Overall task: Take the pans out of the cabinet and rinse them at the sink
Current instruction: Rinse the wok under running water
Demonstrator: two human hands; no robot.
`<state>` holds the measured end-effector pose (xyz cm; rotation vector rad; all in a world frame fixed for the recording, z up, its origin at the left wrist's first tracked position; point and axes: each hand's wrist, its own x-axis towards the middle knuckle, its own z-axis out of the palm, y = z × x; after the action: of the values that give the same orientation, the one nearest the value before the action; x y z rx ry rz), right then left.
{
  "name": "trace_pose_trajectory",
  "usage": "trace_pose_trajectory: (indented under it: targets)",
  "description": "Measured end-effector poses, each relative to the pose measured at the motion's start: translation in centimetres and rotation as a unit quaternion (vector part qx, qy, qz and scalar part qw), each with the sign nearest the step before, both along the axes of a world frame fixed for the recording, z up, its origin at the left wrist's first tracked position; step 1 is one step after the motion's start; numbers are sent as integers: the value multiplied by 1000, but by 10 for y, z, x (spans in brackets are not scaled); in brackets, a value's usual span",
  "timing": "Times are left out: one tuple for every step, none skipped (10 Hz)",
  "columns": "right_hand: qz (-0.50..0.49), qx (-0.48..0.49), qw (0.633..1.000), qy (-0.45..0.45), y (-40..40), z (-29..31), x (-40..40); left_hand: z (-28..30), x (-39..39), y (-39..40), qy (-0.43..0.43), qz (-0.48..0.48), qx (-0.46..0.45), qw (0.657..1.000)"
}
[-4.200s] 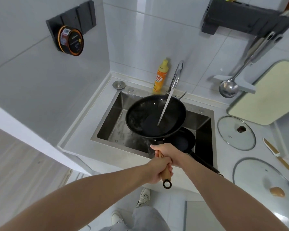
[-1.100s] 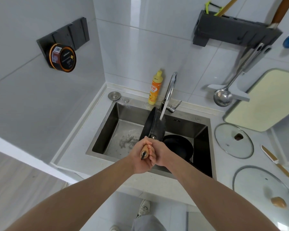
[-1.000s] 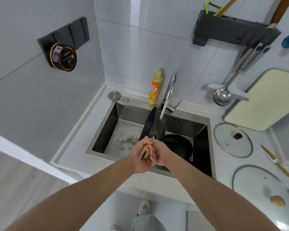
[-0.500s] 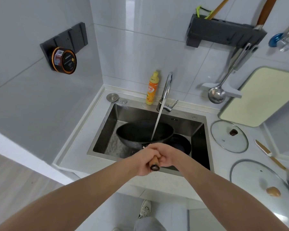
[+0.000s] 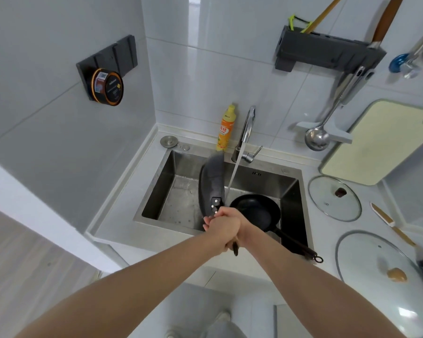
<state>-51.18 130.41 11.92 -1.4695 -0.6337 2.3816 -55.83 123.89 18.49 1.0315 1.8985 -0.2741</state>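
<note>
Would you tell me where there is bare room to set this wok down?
Bare: the sink floor left of the small pan; the counter strip left of the sink. Crowded: right counter, holding small lid and large lid.

The grey worktop (image 5: 122, 215) holds a sink (image 5: 176, 191). A small glass lid (image 5: 327, 203), a big glass lid (image 5: 381, 272) and a knife (image 5: 391, 225) lie on its right. A yellow bottle (image 5: 225, 129) stands behind.

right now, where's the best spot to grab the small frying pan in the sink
Its long handle: it slopes up from the frying pan over the front rim of the sink, ring end free. Come from the front right, clear of the tilted wok.
</note>
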Motion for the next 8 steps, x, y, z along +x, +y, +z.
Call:
trace_pose_trajectory:
  targets:
    - [-29, 28, 999, -8, 5, 9, 4, 17, -15, 9, -449, 454, 63, 767]
    - [-10, 49, 999, -20, 10, 16, 11, 25, -4, 20, -377, 402, 76, 831]
    - [-14, 55, 996, -63, 15, 19, 23, 24, 14, 33, -395, 397, 85, 824]
    - [-13, 79, 993, -81, 21, 14, 38, 25, 24, 37, -394, 381, 56, 834]
    - [-15, 68, 994, -81, 32, 14, 49, 24, 32, 45, -371, 391, 54, 841]
    - [-18, 63, 996, -67, 35, 16, 57, 28, 38, 50, -370, 380, 48, 846]
    - [-8, 42, 997, -71, 37, 14, 52, 21, 31, 53, -363, 391, 35, 845]
    - [21, 41, 997, -54, 55, 14, 62, 27, 41, 68, -361, 406, 55, 838]
